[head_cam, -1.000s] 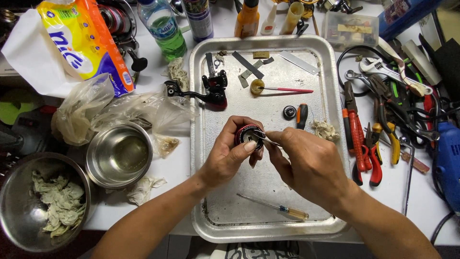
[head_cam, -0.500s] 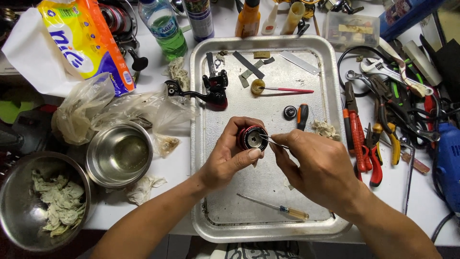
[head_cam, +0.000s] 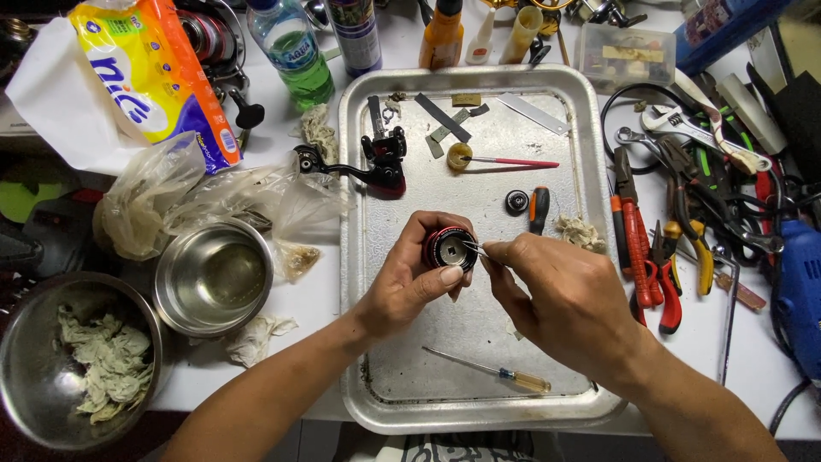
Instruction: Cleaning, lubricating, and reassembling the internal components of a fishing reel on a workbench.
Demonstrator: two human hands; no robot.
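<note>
Red-and-black metal fishing-reel spool (head_cam: 451,249): we cup it in our left hand (head_cam: 409,287), fingers closed round its rim, above the steel tray (head_cam: 359,205). Rigid, small, probably greasy; best held by the rim. Our right hand (head_cam: 560,299) pinches a thin metal pick (head_cam: 475,250) at its centre.

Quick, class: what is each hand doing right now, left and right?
Left hand: closed around a small round red and black part, over the metal tray.
Right hand: pinching a thin metal tool against that part.
</note>
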